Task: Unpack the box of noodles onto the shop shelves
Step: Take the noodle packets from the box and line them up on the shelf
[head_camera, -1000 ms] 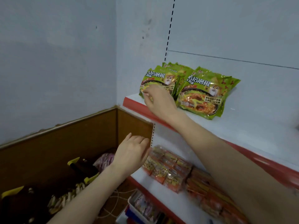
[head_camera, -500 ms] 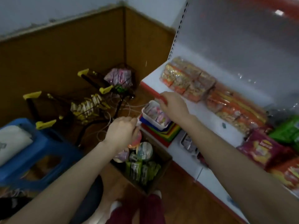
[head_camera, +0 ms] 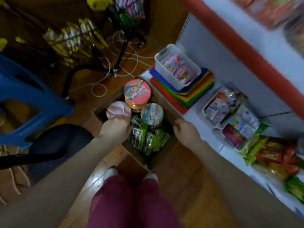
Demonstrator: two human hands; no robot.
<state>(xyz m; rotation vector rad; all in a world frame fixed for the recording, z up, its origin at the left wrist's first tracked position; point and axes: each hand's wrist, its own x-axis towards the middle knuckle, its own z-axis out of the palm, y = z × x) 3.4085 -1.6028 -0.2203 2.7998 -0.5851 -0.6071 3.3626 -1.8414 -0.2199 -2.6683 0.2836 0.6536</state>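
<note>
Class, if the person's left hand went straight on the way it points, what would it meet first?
The round pink-lidded noodle cup in the cardboard box; the left hand may be touching it.

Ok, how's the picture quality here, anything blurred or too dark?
Head view: motion blur smears the red shelf edge and the packets at top right; the cup lids and green packets in the box stay fairly legible; the floor around the blue stool is dim; a glint lies by the left shoe.

Single head view looked steeply down from above, close over the box (head_camera: 131,162) at the feet (head_camera: 110,172); shelves (head_camera: 212,134) right, floor (head_camera: 181,186) near.
</note>
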